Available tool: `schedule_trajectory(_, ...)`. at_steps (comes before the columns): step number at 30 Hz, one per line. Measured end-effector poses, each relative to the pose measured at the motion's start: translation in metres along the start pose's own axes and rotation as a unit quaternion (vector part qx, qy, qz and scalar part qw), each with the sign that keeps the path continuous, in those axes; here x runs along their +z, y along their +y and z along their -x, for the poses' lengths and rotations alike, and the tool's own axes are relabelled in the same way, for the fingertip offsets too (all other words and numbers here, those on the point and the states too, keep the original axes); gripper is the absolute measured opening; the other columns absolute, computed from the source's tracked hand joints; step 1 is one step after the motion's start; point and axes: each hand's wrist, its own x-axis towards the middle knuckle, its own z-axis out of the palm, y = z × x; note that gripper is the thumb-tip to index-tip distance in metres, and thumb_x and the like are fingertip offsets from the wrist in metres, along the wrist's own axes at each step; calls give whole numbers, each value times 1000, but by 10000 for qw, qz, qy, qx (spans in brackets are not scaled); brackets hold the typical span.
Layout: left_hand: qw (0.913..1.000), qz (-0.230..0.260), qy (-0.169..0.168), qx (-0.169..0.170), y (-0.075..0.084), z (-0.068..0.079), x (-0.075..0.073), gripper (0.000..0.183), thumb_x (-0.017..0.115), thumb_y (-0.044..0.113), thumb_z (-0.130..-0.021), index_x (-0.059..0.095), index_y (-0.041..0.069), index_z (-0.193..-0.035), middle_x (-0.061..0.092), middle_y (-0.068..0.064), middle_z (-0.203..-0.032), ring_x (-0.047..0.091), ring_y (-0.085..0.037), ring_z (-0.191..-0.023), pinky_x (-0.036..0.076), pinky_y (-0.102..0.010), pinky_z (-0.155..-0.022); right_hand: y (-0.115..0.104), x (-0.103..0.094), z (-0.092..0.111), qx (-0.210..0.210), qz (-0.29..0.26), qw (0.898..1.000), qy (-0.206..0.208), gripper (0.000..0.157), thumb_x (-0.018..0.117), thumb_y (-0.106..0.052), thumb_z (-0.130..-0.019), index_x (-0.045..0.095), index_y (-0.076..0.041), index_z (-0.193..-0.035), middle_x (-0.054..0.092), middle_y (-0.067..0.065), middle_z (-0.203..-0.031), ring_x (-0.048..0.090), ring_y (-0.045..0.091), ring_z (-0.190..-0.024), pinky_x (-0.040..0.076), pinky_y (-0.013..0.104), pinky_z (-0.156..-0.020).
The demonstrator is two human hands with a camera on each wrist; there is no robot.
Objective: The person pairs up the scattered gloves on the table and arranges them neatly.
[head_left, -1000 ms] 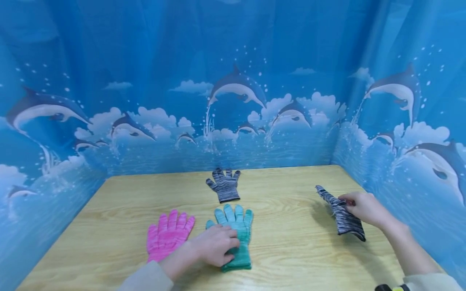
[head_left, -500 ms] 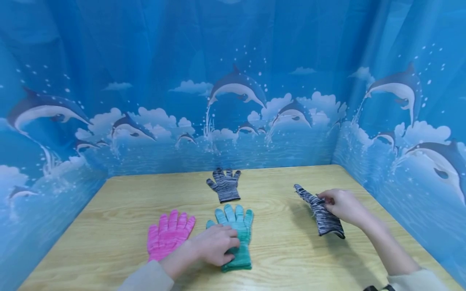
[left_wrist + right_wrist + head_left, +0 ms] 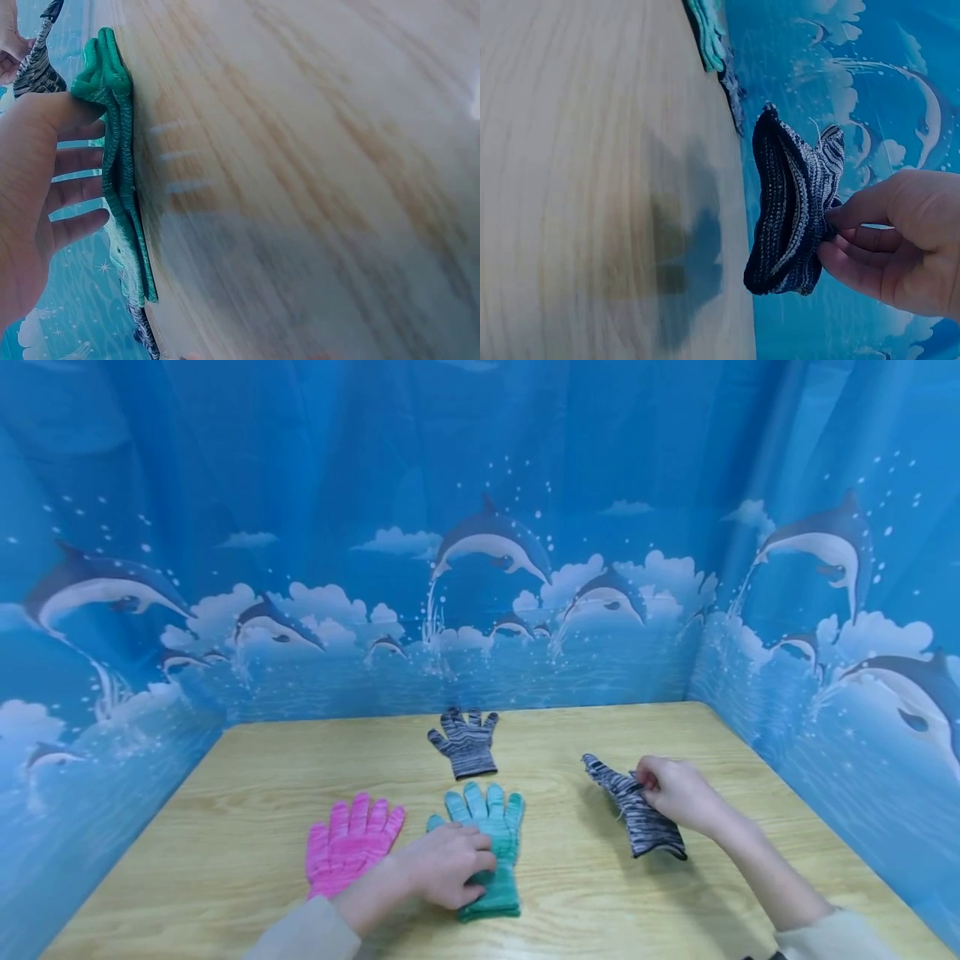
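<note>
My right hand (image 3: 682, 795) pinches a black-and-white knit glove (image 3: 637, 810) between thumb and fingertips on the right side. The right wrist view shows its cuff (image 3: 784, 217) gaping, raised off the table above its shadow. My left hand (image 3: 450, 866) rests on a teal-green knit glove (image 3: 501, 860) that lies flat, fingers pointing away. In the left wrist view the thumb and the loosely bent fingers (image 3: 79, 187) touch the green glove's upper side without gripping it. Part of that glove is hidden under the hand.
A second grey-black knit glove (image 3: 465, 747) lies flat near the back edge of the wooden table (image 3: 300, 756). A pink knit glove (image 3: 351, 843) lies left of the green one, its cuff partly behind my left forearm. Blue dolphin-print curtains (image 3: 322, 527) enclose the back and sides.
My right hand has moved left with the black-and-white glove, from the right part of the table toward the middle. The left hand and the other gloves have stayed put.
</note>
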Motion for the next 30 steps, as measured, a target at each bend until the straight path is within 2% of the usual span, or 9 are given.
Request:
schedule_trajectory(5, 10000, 38, 21, 26, -1, 1, 0, 21, 65, 35, -82, 65, 22, -98, 54, 11, -85, 49, -3, -78, 40, -18, -69, -4, 7, -3, -53, 12, 10000, -39, 18, 59, 10, -70, 58, -4, -79, 55, -2, -69, 50, 10, -64, 46, 28, -57)
schedule_trajectory(8, 9996, 285, 71, 12, -5, 0, -3, 17, 64, 33, -84, 67, 21, -96, 58, 12, -86, 52, -2, -79, 42, -18, -71, -5, 9, -3, -79, 137, 9999, -8, 19, 57, 12, -68, 58, -5, -77, 52, -3, -67, 47, 11, -62, 45, 30, -56)
schedule_trajectory(12, 9969, 697, 340, -114, -17, -3, -8, 16, 63, 28, -86, 70, 18, -96, 65, 9, -90, 58, -2, -84, 44, -20, -78, -7, 12, -3, -75, 341, 9994, -45, 21, 55, 13, -66, 58, -6, -74, 52, -2, -66, 45, 12, -61, 45, 33, -57)
schedule_trajectory(15, 9936, 809, 752, -241, -30, -4, -12, 15, 63, 23, -86, 71, 13, -94, 67, 4, -89, 61, -6, -83, 46, -22, -77, -9, 17, -3, -72, 414, 9991, -85, 22, 55, 13, -65, 59, -7, -73, 54, -1, -67, 47, 13, -61, 46, 33, -58)
schedule_trajectory(17, 9915, 737, 991, -405, -40, -7, -15, 12, 64, 20, -85, 71, 11, -90, 67, 2, -85, 62, -8, -78, 48, -24, -72, -10, 21, -2, -51, 425, 9990, -92, 23, 54, 14, -65, 59, -7, -72, 53, -1, -67, 47, 13, -61, 45, 32, -57)
schedule_trajectory(21, 9848, 524, 1303, -1025, -58, -16, -18, 10, 65, 17, -84, 70, 9, -88, 67, 0, -80, 61, -12, -71, 48, -29, -63, -11, 28, -1, -44, 492, 9988, -68, 23, 53, 15, -64, 58, -6, -72, 52, -1, -65, 45, 12, -59, 43, 30, -54)
schedule_trajectory(24, 9779, 601, 1347, -1483, -67, -23, -18, 13, 64, 16, -86, 70, 6, -92, 67, -2, -79, 60, -13, -66, 48, -29, -60, -12, 33, 0, 24, 530, 9985, -99, 23, 53, 16, -64, 57, -6, -72, 52, -1, -64, 44, 12, -57, 42, 28, -53)
schedule_trajectory(27, 9727, 588, 1379, -1771, -76, -31, -16, 11, 64, 13, -85, 69, 5, -90, 66, -3, -76, 56, -10, -59, 45, -24, -53, -13, 36, 0, 98, 560, 9983, -151, 23, 53, 15, -64, 55, -7, -70, 49, -2, -63, 42, 12, -57, 40, 28, -52)
schedule_trajectory(30, 9684, 503, 1154, -2152, -83, -40, -13, 8, 64, 12, -86, 68, 6, -82, 63, -2, -67, 48, -8, -51, 38, -22, -47, -16, 39, -1, 85, 594, 9980, -182, 23, 55, 14, -63, 54, -8, -69, 47, -3, -61, 41, 12, -57, 39, 28, -52)
